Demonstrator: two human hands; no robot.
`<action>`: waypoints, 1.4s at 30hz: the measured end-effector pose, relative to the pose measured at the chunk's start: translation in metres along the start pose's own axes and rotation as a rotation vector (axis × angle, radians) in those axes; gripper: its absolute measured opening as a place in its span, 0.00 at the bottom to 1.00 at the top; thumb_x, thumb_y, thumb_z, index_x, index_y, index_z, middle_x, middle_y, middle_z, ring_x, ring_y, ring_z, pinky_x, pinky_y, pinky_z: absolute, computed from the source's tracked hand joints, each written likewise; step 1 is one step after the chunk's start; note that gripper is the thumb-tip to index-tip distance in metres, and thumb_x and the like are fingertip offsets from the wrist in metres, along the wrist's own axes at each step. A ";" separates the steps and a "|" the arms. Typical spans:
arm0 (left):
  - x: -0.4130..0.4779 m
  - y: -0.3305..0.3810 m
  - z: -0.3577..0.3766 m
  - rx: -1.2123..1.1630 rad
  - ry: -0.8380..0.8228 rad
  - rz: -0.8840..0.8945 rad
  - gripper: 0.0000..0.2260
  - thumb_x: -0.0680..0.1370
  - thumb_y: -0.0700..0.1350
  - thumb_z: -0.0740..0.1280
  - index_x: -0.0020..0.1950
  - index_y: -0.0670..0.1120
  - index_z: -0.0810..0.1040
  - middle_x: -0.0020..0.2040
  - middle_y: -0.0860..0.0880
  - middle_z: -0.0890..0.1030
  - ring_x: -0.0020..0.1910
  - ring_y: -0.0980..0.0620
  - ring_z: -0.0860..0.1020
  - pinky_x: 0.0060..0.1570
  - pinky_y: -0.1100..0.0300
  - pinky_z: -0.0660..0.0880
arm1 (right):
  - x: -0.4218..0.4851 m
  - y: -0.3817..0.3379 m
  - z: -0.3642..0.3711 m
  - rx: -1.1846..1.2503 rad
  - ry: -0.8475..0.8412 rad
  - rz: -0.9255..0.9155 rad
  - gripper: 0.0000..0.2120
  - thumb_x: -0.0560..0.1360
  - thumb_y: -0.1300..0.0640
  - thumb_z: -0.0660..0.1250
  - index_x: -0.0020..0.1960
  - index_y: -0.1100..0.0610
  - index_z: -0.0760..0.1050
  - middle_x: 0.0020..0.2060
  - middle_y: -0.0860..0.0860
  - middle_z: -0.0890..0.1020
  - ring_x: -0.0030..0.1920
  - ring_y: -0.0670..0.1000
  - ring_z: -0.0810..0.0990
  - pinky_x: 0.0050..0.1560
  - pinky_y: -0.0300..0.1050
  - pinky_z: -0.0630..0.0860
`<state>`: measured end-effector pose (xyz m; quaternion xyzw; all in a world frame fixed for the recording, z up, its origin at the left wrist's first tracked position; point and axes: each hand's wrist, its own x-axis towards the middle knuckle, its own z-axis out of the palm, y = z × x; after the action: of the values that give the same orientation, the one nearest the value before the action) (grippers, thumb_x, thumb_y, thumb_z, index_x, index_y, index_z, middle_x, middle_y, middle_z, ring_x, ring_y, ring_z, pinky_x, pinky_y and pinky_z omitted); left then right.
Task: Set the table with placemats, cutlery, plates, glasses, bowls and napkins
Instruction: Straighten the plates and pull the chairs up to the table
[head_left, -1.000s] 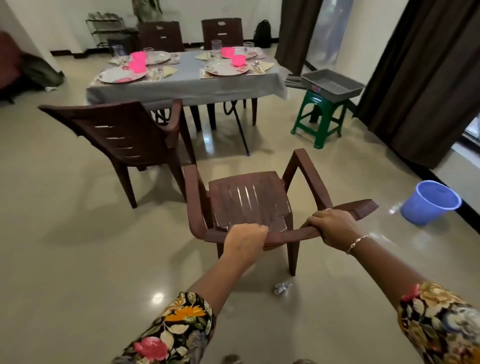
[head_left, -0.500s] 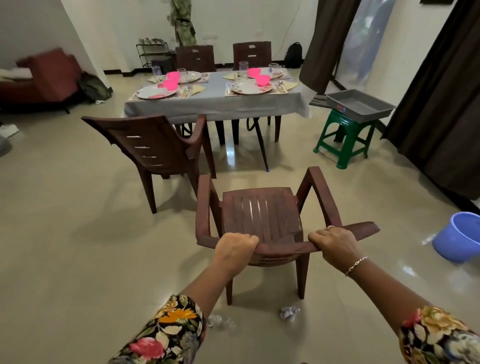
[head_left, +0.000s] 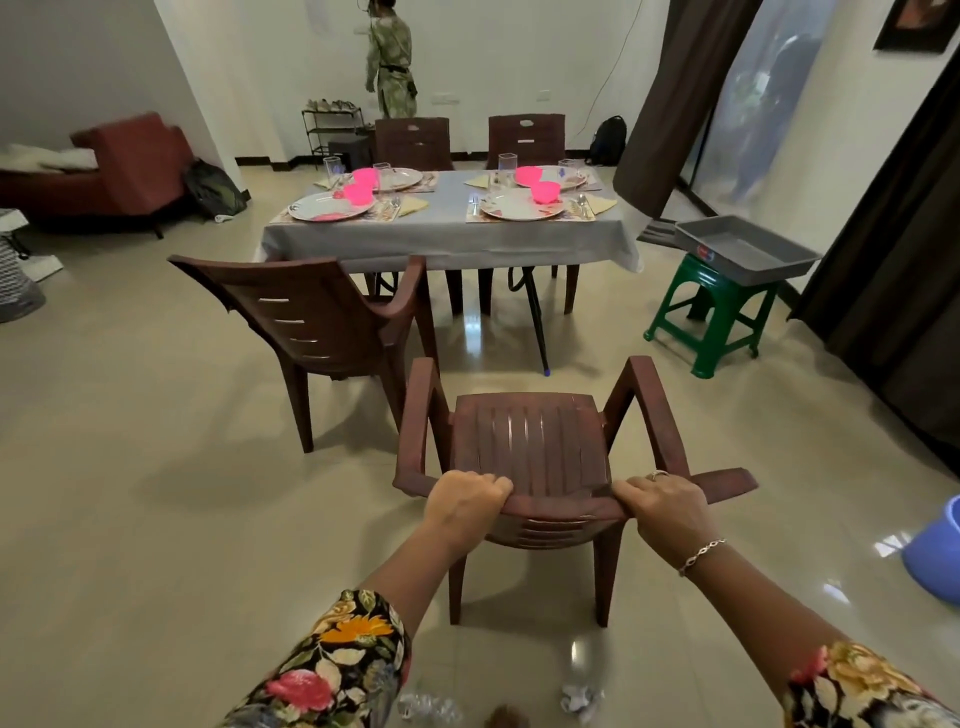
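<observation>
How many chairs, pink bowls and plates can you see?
Chairs: 4, counting the held chair, gripped by left hand and right hand
Pink bowls: 4
Plates: 4
Total: 12

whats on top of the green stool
A grey tray sits on the green stool, overhanging its edges. The tray covers the stool's seat, so nothing beneath it can be seen.

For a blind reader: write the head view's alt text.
The left hand and right hand grip the backrest of a brown chair facing a table set with plates, pink bowls and glasses. A second chair stands left, a green stool with a grey tray right.
</observation>
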<state>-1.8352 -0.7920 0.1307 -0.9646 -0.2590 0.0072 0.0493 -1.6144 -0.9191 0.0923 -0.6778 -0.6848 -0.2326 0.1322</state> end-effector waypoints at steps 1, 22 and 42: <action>0.010 -0.004 0.003 -0.004 0.002 -0.003 0.12 0.80 0.39 0.55 0.60 0.43 0.73 0.56 0.45 0.79 0.53 0.44 0.79 0.47 0.55 0.72 | 0.006 0.007 0.007 0.001 -0.002 -0.001 0.09 0.65 0.62 0.62 0.36 0.55 0.80 0.25 0.50 0.79 0.23 0.51 0.76 0.21 0.40 0.73; 0.241 -0.118 0.022 0.049 -0.063 -0.012 0.07 0.75 0.41 0.64 0.51 0.43 0.78 0.45 0.45 0.82 0.45 0.45 0.82 0.39 0.56 0.73 | 0.184 0.141 0.138 0.034 -0.012 0.059 0.14 0.55 0.67 0.77 0.37 0.55 0.81 0.26 0.50 0.80 0.24 0.53 0.77 0.22 0.42 0.74; 0.421 -0.178 0.044 0.015 0.152 -0.088 0.05 0.64 0.42 0.73 0.36 0.49 0.78 0.29 0.51 0.79 0.27 0.52 0.79 0.25 0.62 0.72 | 0.310 0.267 0.224 0.090 -0.047 -0.014 0.16 0.51 0.60 0.81 0.35 0.52 0.79 0.24 0.48 0.77 0.24 0.51 0.75 0.21 0.39 0.70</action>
<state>-1.5615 -0.4246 0.1089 -0.9497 -0.2964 -0.0663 0.0761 -1.3346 -0.5461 0.0910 -0.6718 -0.7021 -0.1866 0.1448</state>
